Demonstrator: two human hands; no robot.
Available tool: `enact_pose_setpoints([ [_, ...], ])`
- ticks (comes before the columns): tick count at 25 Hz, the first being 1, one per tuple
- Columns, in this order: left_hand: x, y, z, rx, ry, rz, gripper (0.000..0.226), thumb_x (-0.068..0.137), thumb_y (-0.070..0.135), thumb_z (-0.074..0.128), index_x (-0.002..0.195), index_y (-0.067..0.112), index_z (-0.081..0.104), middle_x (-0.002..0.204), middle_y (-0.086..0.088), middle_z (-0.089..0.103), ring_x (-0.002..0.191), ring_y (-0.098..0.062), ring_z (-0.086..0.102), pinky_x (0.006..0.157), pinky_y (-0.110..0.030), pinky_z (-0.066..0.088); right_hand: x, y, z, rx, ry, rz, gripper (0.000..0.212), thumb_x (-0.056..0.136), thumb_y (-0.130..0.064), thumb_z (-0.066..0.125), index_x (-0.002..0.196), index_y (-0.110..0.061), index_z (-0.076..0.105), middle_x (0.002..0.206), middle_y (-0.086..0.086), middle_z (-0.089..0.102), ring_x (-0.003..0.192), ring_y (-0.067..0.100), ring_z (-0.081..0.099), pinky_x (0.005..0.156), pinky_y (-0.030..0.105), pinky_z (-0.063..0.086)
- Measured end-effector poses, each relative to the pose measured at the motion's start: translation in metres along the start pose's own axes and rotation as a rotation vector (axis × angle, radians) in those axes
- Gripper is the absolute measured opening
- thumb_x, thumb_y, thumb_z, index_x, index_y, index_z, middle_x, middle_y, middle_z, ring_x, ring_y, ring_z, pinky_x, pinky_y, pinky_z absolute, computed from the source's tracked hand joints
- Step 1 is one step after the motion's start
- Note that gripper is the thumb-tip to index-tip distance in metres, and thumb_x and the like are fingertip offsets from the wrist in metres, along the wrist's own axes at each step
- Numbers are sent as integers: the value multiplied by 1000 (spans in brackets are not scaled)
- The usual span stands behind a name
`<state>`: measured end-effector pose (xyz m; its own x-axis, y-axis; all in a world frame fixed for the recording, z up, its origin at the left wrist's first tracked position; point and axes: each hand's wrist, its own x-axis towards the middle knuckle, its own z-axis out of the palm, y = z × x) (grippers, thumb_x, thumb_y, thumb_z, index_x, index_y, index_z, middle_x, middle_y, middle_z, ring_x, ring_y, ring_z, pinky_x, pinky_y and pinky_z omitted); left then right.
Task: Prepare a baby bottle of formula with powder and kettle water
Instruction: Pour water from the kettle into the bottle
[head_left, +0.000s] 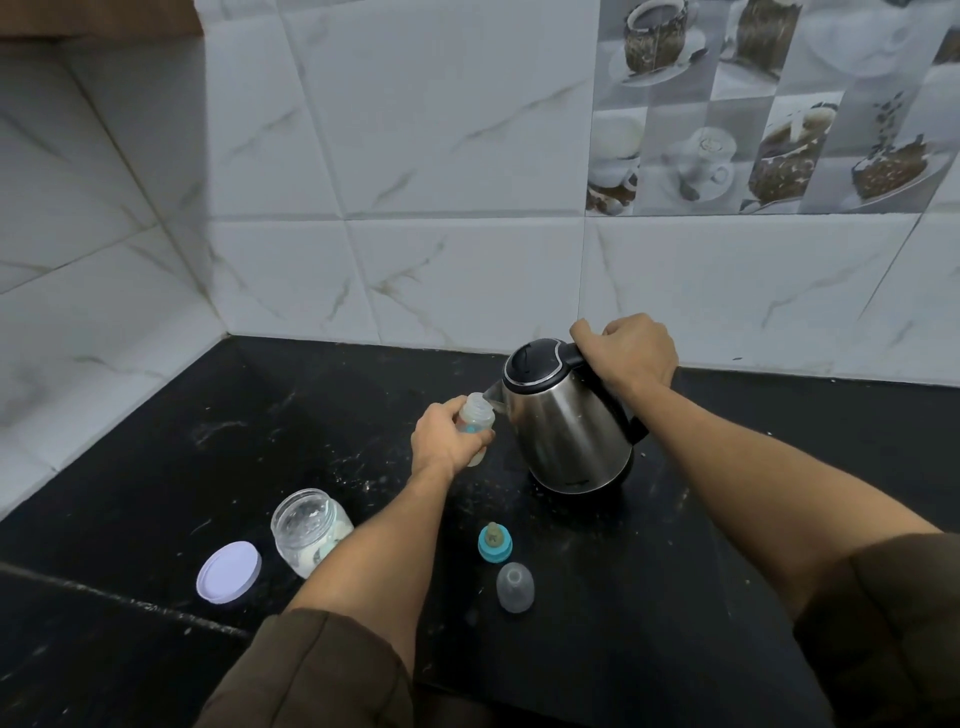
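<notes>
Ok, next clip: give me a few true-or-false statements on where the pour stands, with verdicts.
1. The right grip holds the kettle by its handle. True.
2. The left grip holds the bottle with its teat screwed on. False: the bottle's mouth is open, and the teal teat ring stands on the counter.
3. The powder jar is closed. False: it is open, and its white lid lies on the counter to its left.
4. The kettle's spout is at the bottle's mouth. True.
5. A clear cap lies near the teat ring. True.
</notes>
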<state>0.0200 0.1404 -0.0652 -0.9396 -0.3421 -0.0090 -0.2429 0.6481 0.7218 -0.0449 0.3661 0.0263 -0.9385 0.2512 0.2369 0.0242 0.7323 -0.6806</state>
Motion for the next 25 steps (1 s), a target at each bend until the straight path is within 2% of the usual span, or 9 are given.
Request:
enact_pose_setpoints([
  [5, 1, 6, -9, 0, 34, 47, 43, 74, 32, 88, 113, 37, 70, 108, 5, 66, 101, -17, 62, 89, -35, 51, 3, -22, -8, -63, 40, -62, 51, 77, -55, 59, 49, -17, 40, 47, -1, 38, 48, 26, 43, 51, 31, 33],
  [9, 2, 9, -16, 10, 24, 68, 46, 74, 31, 90, 116, 36, 70, 112, 5, 68, 104, -18, 63, 91, -36, 51, 4, -37, -14, -125, 73, -121, 50, 79, -56, 57, 51, -16, 47, 48, 0, 43, 49, 25, 45, 51, 30, 34],
  [13, 2, 17, -25, 29, 35, 83, 46, 74, 31, 89, 116, 37, 71, 105, 9, 67, 102, -17, 64, 90, -32, 49, 8, -47, -20, -177, 94, -169, 50, 80, -56, 56, 53, -15, 52, 49, 1, 47, 47, 22, 44, 50, 29, 31],
  [16, 3, 20, -29, 50, 21, 81, 47, 75, 29, 89, 120, 32, 72, 110, 6, 68, 105, -19, 63, 93, -34, 49, 9, -52, -22, -197, 100, -205, 51, 81, -56, 56, 52, -15, 50, 49, 2, 47, 48, 22, 44, 50, 28, 30],
  [20, 1, 21, -29, 84, 11, 80, 43, 74, 31, 90, 114, 33, 73, 108, 5, 74, 105, -20, 66, 95, -37, 52, 8, -56, -21, -231, 107, -240, 52, 82, -57, 56, 52, -14, 53, 50, 2, 50, 48, 21, 44, 50, 28, 27],
  [25, 0, 21, -31, 99, -15, 59, 49, 78, 29, 89, 123, 30, 71, 116, 3, 73, 110, -18, 65, 99, -37, 50, 6, -60, -18, -259, 105, -277, 57, 83, -61, 55, 52, -14, 51, 49, 1, 48, 47, 21, 45, 52, 29, 30],
])
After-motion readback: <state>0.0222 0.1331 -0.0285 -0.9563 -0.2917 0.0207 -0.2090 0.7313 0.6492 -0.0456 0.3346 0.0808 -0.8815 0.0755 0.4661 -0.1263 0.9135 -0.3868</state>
